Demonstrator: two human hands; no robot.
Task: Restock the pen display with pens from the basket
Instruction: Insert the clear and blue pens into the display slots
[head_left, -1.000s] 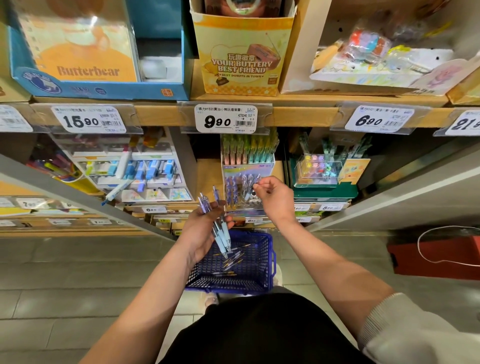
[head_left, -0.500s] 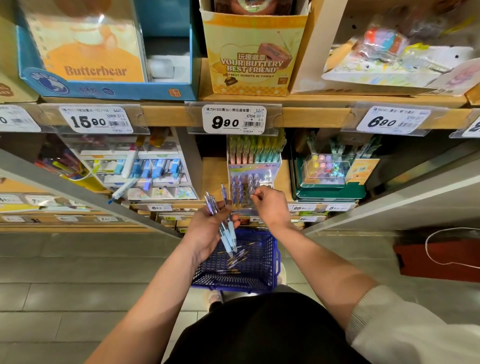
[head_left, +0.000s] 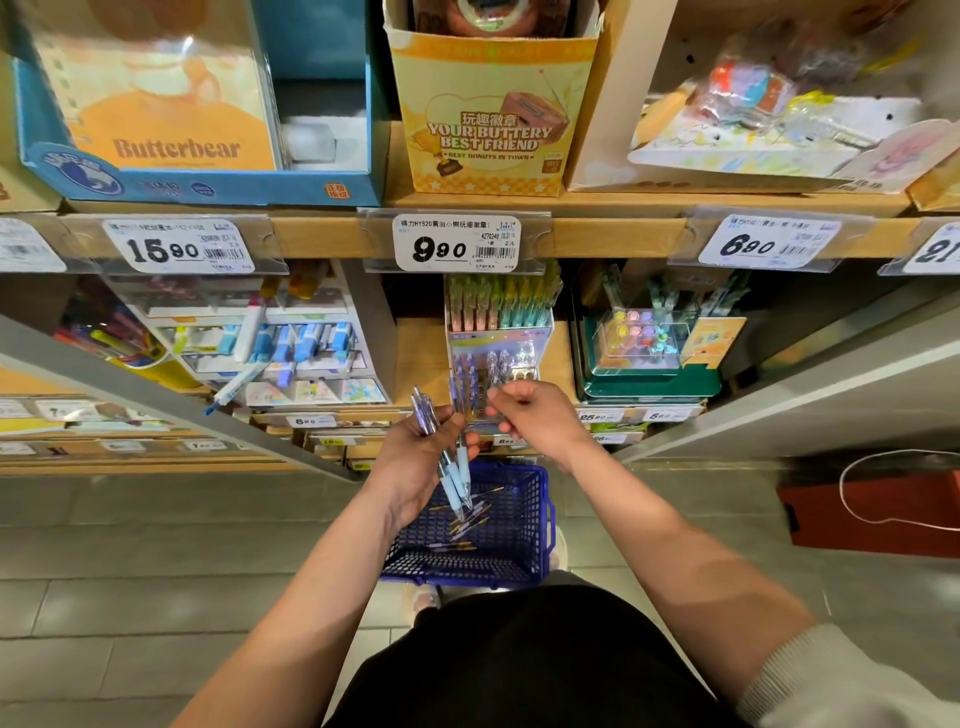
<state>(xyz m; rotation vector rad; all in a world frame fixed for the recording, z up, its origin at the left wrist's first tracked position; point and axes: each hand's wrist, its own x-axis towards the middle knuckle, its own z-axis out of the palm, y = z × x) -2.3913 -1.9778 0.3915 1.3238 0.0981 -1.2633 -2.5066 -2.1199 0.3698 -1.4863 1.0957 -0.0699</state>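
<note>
While a bundle of pens (head_left: 451, 470) is gripped in the left hand (head_left: 415, 462), tips pointing down over the blue basket (head_left: 467, 569), the right hand (head_left: 543, 423) is held just in front of the pen display (head_left: 493, 358) with fingers curled; whether anything is pinched there cannot be told. The display is seated on the lower shelf, beneath the 9.90 price tag (head_left: 457, 244). Loose pens (head_left: 460, 527) are seen lying in the basket, which is set on the tiled floor (head_left: 156, 597) below both hands.
</note>
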